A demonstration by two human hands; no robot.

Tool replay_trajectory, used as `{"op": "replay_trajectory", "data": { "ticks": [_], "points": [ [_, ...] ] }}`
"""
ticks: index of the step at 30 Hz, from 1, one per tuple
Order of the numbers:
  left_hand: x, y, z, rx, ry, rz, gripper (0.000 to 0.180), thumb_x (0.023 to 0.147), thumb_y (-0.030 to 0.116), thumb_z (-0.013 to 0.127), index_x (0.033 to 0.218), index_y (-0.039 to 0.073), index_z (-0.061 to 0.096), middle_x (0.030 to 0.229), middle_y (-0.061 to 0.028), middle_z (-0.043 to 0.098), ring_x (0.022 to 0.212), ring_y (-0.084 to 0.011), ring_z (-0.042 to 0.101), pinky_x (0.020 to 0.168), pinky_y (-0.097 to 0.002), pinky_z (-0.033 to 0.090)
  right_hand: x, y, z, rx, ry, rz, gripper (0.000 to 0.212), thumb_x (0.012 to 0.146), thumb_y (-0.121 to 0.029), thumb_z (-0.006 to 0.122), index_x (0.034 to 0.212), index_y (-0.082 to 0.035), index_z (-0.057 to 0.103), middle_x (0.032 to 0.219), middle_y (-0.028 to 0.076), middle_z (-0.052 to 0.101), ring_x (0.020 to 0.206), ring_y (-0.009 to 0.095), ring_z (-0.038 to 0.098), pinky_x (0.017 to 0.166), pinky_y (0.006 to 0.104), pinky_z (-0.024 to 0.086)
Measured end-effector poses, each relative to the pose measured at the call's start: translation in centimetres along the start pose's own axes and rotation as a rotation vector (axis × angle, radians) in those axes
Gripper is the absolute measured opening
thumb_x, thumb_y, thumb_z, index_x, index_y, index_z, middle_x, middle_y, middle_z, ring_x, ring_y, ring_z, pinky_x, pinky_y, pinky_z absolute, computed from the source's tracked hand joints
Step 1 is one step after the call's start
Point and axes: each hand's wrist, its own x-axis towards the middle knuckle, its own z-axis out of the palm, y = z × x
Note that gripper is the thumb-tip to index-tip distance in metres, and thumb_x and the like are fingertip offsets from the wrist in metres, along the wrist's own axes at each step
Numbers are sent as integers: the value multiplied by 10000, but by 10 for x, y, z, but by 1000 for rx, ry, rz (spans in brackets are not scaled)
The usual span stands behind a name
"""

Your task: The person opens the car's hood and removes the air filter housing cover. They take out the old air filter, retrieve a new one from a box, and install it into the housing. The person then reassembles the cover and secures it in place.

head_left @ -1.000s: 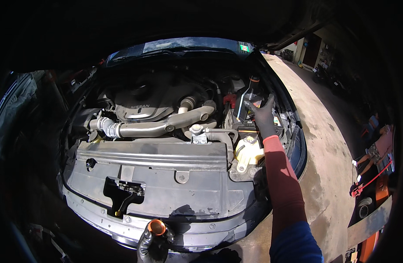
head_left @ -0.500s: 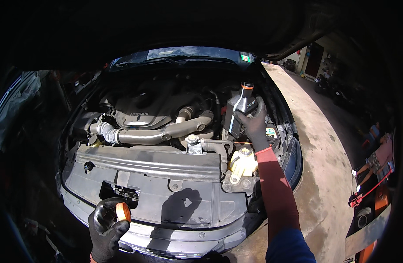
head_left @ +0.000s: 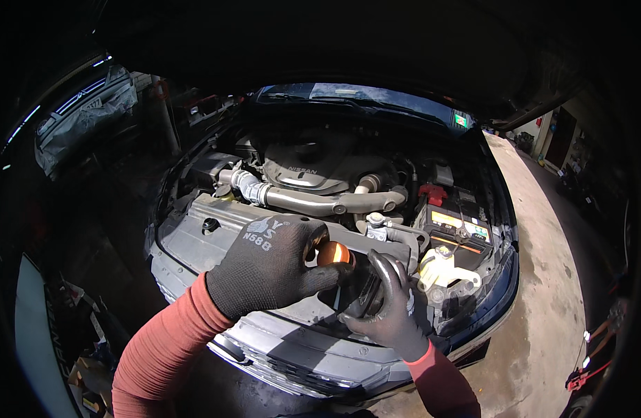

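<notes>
Along the far left edge, low in the shade, a long white panel with dark lettering. Higher up and slightly rightward, one end of a grey vehicle, partly wrapped in crumpled sheeting; lower down, some brown cardboard boxes (too dark to count). Next, a broad grey plastic cover across the front of an engine bay, beneath a raised black hood. Farther back, a ribbed silvery duct joined to a long dull-metal pipe.

Above the plastic cover, from a rust-red sleeve, a left hand in a black knit glove with pale print, grip clamped on a round orange cap. Just right of the cap, a dark bottle, mostly hidden in shadow (cannot tell touching from apart between the two). Around the bottle's right side, a right hand in a matching black glove, fingers and thumb curved, grip closed on it.

Farther right, a cream plastic reservoir in full sun, then a black boxy battery with a red terminal cover. Outermost, sunlit stained concrete beside the car, and a red metal tool, blurred.
</notes>
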Motion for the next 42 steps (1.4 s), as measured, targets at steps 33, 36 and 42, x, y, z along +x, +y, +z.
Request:
{"op": "replay_trajectory", "data": {
  "ticks": [33,36,42],
  "points": [
    [-277,-2,-51,-168,-154,325,530,755,28,738,1275,127,718,1357,-183,621,1225,-393,611,1000,-492,514,-105,-193,69,244,-468,26,1110,703,-448,893,1581,-19,368,1526,247,414,1472,399,329,1235,495,265],
    [-266,19,-47,-85,-134,464,403,741,185,799,1136,109,768,1458,-207,575,1309,-456,565,1084,-550,463,-112,-181,53,214,-521,41,1146,738,-483,872,1615,-17,300,1584,285,354,1523,450,249,1255,530,214],
    [-216,57,-13,198,-63,-114,527,799,388,856,1119,10,676,882,-186,690,740,-339,693,657,-451,527,-106,-152,19,42,-391,6,1118,764,-466,842,1651,-109,263,1561,342,303,1474,506,324,1194,544,335]
  ]
}}
